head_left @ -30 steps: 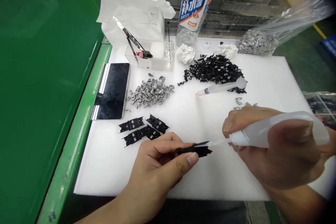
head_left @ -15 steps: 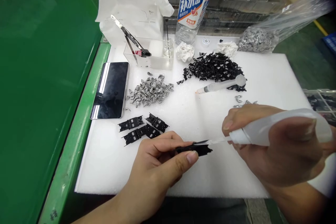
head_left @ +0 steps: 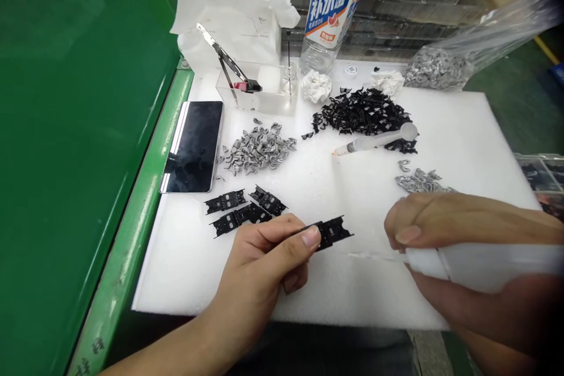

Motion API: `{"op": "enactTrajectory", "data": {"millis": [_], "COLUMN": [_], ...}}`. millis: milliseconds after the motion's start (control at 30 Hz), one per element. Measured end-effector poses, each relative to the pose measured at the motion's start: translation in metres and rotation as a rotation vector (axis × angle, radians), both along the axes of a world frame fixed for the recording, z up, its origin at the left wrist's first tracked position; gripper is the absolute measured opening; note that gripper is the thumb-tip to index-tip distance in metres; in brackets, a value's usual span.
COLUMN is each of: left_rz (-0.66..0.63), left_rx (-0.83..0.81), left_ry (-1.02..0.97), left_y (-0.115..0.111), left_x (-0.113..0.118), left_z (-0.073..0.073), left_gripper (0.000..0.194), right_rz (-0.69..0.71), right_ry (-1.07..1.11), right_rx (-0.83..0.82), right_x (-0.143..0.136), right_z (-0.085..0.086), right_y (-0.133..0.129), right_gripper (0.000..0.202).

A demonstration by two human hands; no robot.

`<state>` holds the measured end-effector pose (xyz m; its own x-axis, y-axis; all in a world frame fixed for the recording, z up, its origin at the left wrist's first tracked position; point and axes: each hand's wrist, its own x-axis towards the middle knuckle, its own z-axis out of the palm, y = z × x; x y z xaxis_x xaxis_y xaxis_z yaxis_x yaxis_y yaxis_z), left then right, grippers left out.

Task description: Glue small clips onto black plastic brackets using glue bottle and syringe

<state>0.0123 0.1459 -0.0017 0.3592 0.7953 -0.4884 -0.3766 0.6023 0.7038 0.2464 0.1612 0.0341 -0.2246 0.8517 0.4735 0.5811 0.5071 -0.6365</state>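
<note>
Between thumb and fingers, my left hand pinches a flat black plastic part with small slots, its face turned up. My right hand is closed around a translucent squeeze bottle with a white collar and a long thin clear nozzle. The nozzle's tip points left, just below the black part and apart from it. Several similar black parts lie beyond my left hand. A heap of small grey pieces sits behind them, and silvery pieces lie beyond my right hand.
A pile of small black pieces has a plastic syringe lying against it. At the left lies a phone. Behind stand a clear box with tweezers, a drink bottle, crumpled tissue and a bag of grey pieces.
My left hand has turned the black part from edge-on to face up. The nozzle has come off the part and dropped lower; the bottle has swung level in my right hand.
</note>
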Motion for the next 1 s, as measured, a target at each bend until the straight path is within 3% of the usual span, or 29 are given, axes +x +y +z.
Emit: {"op": "enactTrajectory", "data": {"millis": [167,433,633,833,1000], "left_rz": [-0.013,-0.01,-0.018,-0.017,-0.02], "left_rx": [-0.001,0.014,0.009,0.017,0.014], "left_ry": [-0.008,-0.015,0.001,0.002,-0.005], "left_y": [0.001,0.0,-0.001,-0.001,-0.001], "left_x": [0.0,-0.001,-0.001,-0.001,-0.001], "left_z": [0.0,-0.001,-0.003,-0.002,-0.003], "left_gripper": [0.045,0.044,0.043,0.042,0.042], "right_rz": [0.025,-0.016,0.072,-0.105,-0.024], "right_ry": [0.017,0.141,-0.04,0.13,0.022], "right_rx": [0.015,0.081,0.013,0.122,0.073], "right_x": [0.01,-0.006,0.012,-0.017,-0.008], "right_z": [-0.003,-0.01,-0.011,-0.008,-0.004], "right_y": [0.004,0.006,0.011,0.009,0.01], "right_gripper": [0.022,0.015,0.012,0.02,0.018]}}
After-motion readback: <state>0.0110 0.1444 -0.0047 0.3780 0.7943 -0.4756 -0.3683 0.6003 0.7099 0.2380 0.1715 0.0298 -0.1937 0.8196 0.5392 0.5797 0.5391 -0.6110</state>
